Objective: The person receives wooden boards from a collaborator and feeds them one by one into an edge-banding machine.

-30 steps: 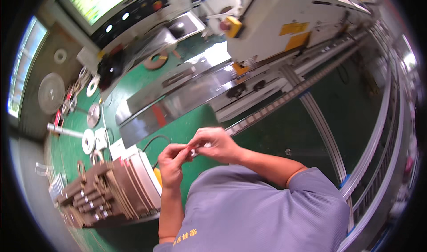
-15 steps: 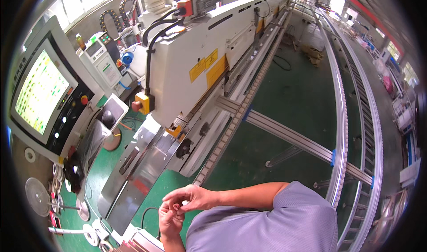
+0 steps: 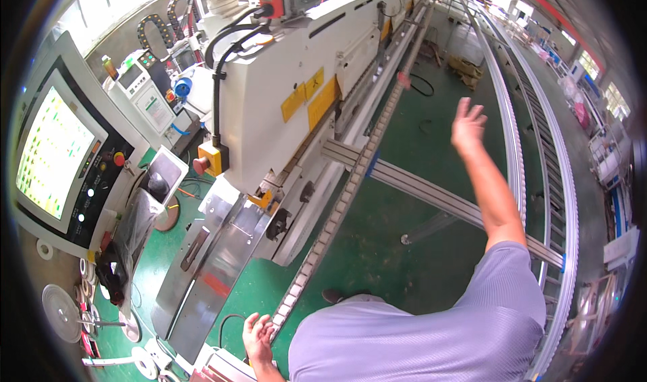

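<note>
"Scrap or not, where is the small red piece [image 3: 404,80]?"

"Upper middle of the frame, against the far stretch of the roller rail [image 3: 333,213]. It's blurred, so I can't tell whether it rests there or is in the air."

"And the hands?"

"The right hand [image 3: 468,127] is right of centre, near the inner aluminium rail [image 3: 510,136], fingers spread with nothing visible between them. The left hand [image 3: 258,338] is at the bottom, left of centre, beside the roller rail's near end. Its fingers are half curled, tips slightly apart; I can't tell whether they touch the rail or hide anything."

"How would that piece handle?"

"Light, I'd judge, from how small it looks; soft or stiff, I can't tell. A fingertip pinch at its edge should do."

"And the roller rail?"

"Stiff and likely heavy, its white rollers [image 3: 288,300] perhaps slippery. I'd grip the metal sides."
</note>
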